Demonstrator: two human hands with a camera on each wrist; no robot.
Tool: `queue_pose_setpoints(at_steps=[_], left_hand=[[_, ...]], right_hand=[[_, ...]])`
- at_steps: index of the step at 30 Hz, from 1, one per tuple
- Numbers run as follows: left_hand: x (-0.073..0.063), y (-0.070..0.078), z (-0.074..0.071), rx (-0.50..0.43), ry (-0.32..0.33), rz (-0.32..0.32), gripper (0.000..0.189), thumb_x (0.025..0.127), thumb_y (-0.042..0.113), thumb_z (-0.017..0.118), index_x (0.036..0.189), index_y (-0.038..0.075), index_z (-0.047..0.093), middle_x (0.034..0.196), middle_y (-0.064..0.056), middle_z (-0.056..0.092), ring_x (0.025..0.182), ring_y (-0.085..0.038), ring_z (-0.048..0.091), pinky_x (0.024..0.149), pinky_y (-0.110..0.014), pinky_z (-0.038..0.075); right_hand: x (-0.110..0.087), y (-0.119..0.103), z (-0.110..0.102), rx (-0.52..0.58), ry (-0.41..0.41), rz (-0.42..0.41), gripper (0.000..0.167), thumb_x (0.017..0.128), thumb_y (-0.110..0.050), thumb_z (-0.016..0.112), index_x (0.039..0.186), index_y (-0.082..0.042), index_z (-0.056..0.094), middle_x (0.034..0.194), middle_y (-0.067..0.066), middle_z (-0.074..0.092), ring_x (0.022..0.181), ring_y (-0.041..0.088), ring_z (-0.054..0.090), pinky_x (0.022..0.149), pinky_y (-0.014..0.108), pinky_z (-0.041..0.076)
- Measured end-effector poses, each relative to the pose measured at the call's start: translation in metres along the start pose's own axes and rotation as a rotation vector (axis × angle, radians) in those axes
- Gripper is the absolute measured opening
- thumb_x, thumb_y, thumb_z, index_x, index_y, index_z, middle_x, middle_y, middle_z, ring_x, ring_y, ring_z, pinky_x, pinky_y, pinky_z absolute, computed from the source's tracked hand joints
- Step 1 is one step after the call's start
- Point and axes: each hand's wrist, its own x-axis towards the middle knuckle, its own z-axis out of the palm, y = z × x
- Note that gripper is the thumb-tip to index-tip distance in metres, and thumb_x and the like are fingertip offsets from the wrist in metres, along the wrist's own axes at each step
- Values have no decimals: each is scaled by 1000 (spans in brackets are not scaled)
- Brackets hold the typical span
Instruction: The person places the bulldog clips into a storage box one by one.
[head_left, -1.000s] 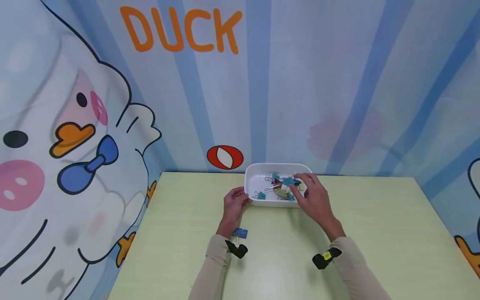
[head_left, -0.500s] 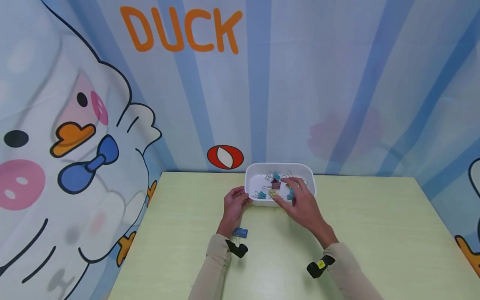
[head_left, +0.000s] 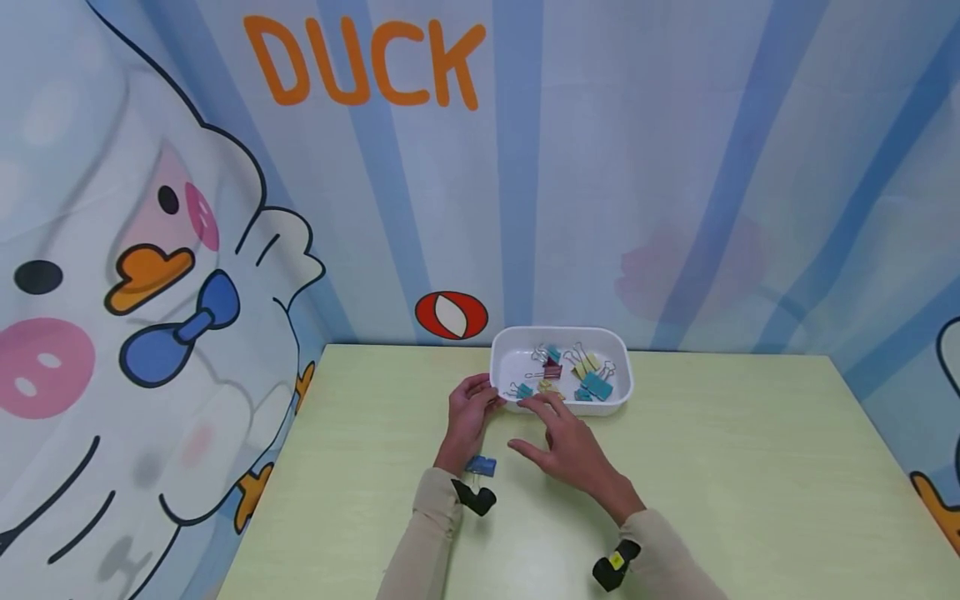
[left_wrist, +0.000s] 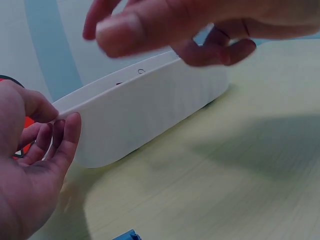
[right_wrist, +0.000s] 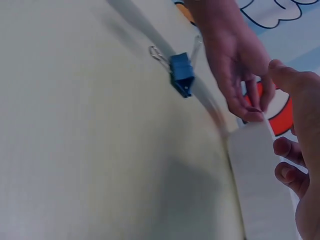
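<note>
My left hand (head_left: 469,417) pinches the left end of a white tray (head_left: 624,398) between thumb and fingers; the left wrist view shows the thumb on the rim. Several binder clips lie in the tray: a large teal clip (head_left: 597,386), a yellow clip (head_left: 587,367), a dark red clip (head_left: 552,370) and smaller ones. My right hand (head_left: 572,450) hovers over the tray's front edge, thumb and forefinger spread, holding nothing. On the table beside my left wrist lies a blue binder clip (right_wrist: 182,73), its wire handles spread apart in the right wrist view.
The pale wooden table (head_left: 750,467) reaches back to a striped blue backdrop (head_left: 585,167) with duck drawings. The tray stands at the table's far edge, close to the backdrop. Black wrist cameras sit on both sleeves.
My right hand has let go of the large teal clip at the tray's right side and moved left and toward me, out over the front rim. The left hand stays put.
</note>
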Motion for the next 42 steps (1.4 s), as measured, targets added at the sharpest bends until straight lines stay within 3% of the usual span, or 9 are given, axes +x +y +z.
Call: queue_pose_setpoints(at_steps=[6,9,15,23,30,42], left_hand=[[1,-1,-1,13,6,-7,39,101,-3,59,138,-12,50,133,-32,55,98,-25,66,85,-28,60],[0,0,0,9,7,-6,39,100,-5,59,137,-13,50,132,-33,54,97,-26,66,83,-27,60],[1,0,1,-5,6,-11,38,100,-6,58,137,-13,51,132,-34,54,99,-28,66,83,-27,60],[2,-1,1,-18,16,-27,39,100,-5,58,138,-12,50,134,-33,53,106,-33,65,85,-28,60],[1,0,1,-25,20,-30,39,100,-6,57,138,-12,50,134,-32,52,106,-31,65,86,-28,60],[1,1,1,-41,21,-13,40,98,-9,57,137,-14,50,131,-32,53,98,-27,66,81,-27,60]], right_hand=[[-10,1,21,8,-80,-20,60,88,-40,83,137,-12,63,133,5,59,75,14,59,71,31,56],[-14,3,32,10,-127,-30,58,88,-41,83,135,-11,64,133,5,59,90,20,66,82,40,60],[-17,1,48,13,-224,-34,56,92,-42,79,137,-13,63,137,5,60,116,22,65,94,46,58],[-15,-8,63,-59,-266,-47,48,94,-38,77,135,-15,66,133,3,62,101,19,69,81,42,61],[-17,-14,71,-68,-193,-88,28,94,-25,77,120,-13,74,118,1,68,91,17,69,71,37,59],[-18,-11,71,-66,-188,-78,22,96,-20,75,117,-13,75,114,-1,71,94,16,70,76,37,60]])
